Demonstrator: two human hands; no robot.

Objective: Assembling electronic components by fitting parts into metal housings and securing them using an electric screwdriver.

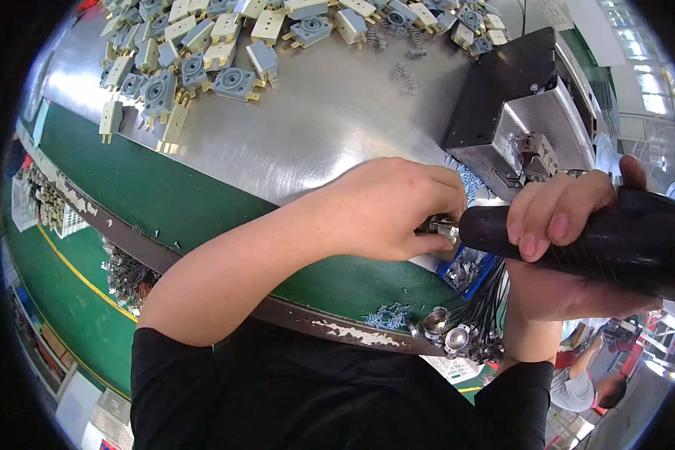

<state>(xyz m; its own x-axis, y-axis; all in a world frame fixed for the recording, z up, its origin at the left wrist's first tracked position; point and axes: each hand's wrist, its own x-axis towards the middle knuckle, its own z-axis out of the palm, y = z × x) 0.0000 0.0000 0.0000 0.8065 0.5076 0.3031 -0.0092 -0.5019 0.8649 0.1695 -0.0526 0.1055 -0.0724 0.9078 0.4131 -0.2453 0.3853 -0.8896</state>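
Observation:
My left hand (409, 206) reaches across the bench with fingertips closed around a small metal part (444, 226), mostly hidden by the fingers. Wrapped round a black power screwdriver (622, 244) is my right hand (559, 214). The tool lies nearly level, its narrow end pointing left at the metal part; whether the two touch I cannot tell. Just below them sits a blue bin (490, 264) of small metal pieces. Behind my left fingers, loose silver screws (469, 180) lie on the metal sheet.
Grey and cream terminal blocks (225, 52) heap along the far side, beside loose springs (405, 75). A black and steel fixture (502, 90) stands far right. More screws (386, 316) and metal cups (456, 339) with black cables lie at the near edge. Another person (581, 386) sits lower right.

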